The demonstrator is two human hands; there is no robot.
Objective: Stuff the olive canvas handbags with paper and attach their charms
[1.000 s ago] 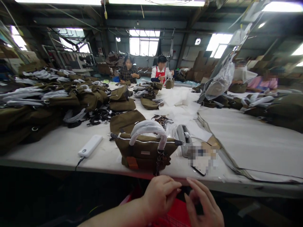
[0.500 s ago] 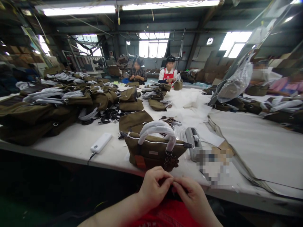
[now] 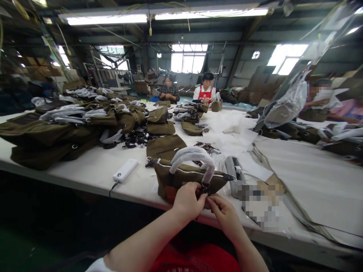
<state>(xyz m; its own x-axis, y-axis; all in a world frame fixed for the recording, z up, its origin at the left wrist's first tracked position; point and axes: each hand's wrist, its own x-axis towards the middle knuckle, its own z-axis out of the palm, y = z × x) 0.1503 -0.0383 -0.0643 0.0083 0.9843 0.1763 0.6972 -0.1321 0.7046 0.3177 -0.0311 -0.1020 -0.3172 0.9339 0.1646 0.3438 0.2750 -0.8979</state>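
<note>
An olive-green handbag (image 3: 184, 175) stands upright at the table's front edge, its zip along the top and its handles (image 3: 195, 153) wrapped in white covering. A dark bag charm (image 3: 204, 188) hangs from the right handle's ring, partly behind my fingers. My left hand (image 3: 188, 200) is closed at this charm, thumb and fingers pinched in front of the bag. My right hand (image 3: 224, 213) meets it from the right, its fingertips pinched together just below the charm. What the right fingertips hold is too small and hidden to make out.
Behind the bag lie a flat olive piece (image 3: 166, 147) and a pile of small metal fittings (image 3: 208, 147). A white power bank (image 3: 125, 170) with a cable is left; a grey tape dispenser (image 3: 235, 175) is right. Many bags (image 3: 62, 130) heap the left side. Co-workers sit across the table.
Both my hands have moved up and forward from below the table edge to the charm on the handbag's front. The view has shifted slightly.
</note>
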